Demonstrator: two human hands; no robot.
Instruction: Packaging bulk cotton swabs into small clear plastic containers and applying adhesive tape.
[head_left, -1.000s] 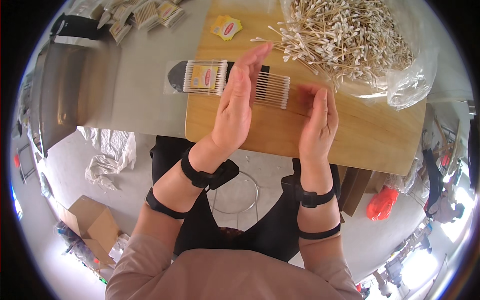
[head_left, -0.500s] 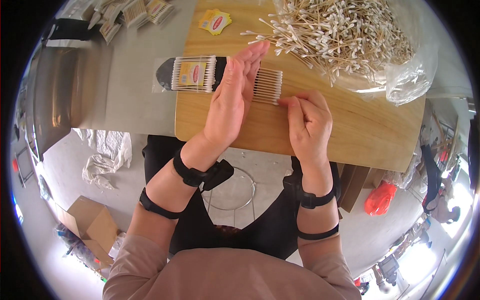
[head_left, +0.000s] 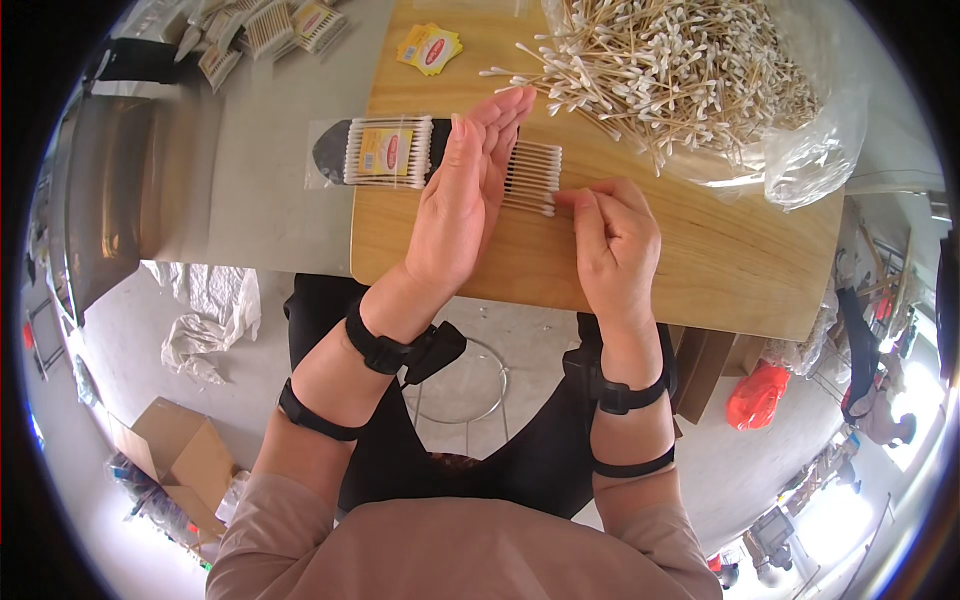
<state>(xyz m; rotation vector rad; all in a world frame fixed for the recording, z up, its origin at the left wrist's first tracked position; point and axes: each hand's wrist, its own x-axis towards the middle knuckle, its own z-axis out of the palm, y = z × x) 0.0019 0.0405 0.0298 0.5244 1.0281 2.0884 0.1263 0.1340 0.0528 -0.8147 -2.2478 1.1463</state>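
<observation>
Head view: left hand (head_left: 462, 205) flat, fingers straight and together, edge-on against my row of cotton swabs (head_left: 533, 178) on the wooden board (head_left: 700, 260) | right hand (head_left: 612, 245) fingertips pinched at the row's right end | packed swabs (head_left: 385, 152) just left | loose pile (head_left: 670, 70) beyond.
</observation>
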